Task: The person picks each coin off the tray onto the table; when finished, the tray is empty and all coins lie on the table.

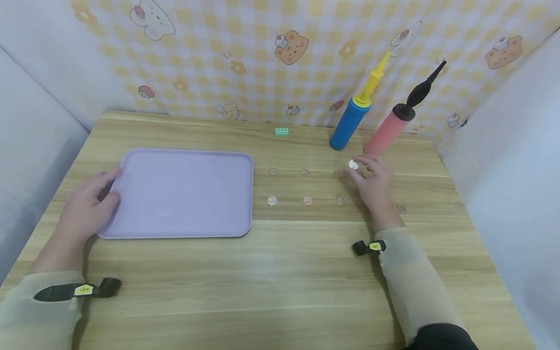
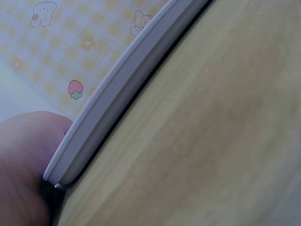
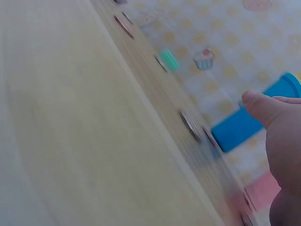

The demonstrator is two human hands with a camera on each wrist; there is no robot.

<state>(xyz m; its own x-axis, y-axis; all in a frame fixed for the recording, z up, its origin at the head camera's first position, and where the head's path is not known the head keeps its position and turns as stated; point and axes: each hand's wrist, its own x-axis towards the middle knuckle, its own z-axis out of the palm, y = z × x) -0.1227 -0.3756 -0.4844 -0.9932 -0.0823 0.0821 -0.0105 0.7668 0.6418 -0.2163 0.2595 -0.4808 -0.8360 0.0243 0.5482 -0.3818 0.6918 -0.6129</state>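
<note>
A light purple tray [image 1: 183,194] lies on the table's left side. At its left edge my left hand [image 1: 87,204] holds the rim, with the thumb over it; some of the fingers are hidden. The left wrist view shows the tray [image 2: 108,94] edge-on beside that hand [image 2: 28,160]. My right hand [image 1: 375,182] pinches a silvery coin [image 1: 353,165] between thumb and fingers, above the right part of the table. Below and left of it, more coins lie in two rows, among them a silvery coin [image 1: 272,201] and a coppery coin [image 1: 307,201].
Behind my right hand stand a blue hand pump [image 1: 348,124] with a yellow nozzle and a pink hand pump [image 1: 387,131] with a black nozzle. A small green studded block [image 1: 282,131] sits near the back edge. Another coin [image 1: 401,208] lies right of my right wrist.
</note>
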